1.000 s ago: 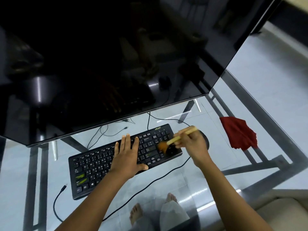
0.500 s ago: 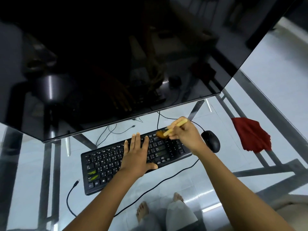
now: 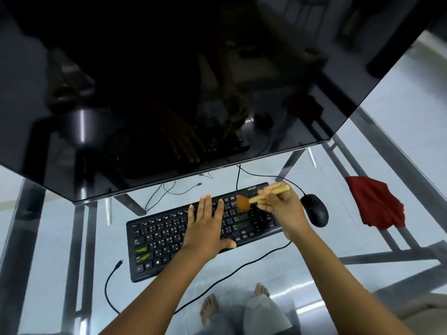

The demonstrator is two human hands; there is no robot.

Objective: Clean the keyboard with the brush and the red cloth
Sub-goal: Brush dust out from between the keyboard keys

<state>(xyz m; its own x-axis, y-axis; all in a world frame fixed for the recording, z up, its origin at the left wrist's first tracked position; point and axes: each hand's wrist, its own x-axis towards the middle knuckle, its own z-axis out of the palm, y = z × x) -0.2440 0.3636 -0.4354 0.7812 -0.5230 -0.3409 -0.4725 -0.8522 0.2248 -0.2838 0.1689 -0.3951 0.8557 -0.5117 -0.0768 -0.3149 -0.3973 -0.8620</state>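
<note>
Head view: the black corded keyboard (image 3: 193,234) is seen lying on the glass-topped table (image 3: 399,122), its long axis running from lower left to upper right. It is pinned by the left hand (image 3: 205,232), laid flat and open across the middle keys with nothing grasped. The right hand (image 3: 284,210) is clenched around the pale wooden handle of the round brown-bristled brush (image 3: 242,203), whose head is set on the upper keys just right of the left fingertips. Unbrushed keys are judged to lie mostly leftward, beyond the flat hand, which would stand in the way. The crumpled red cloth (image 3: 377,206) is found well apart to the right, nearer the right hand, with the black mouse (image 3: 315,210) between. A large dark screen (image 3: 169,93) overhangs the far edge.
</note>
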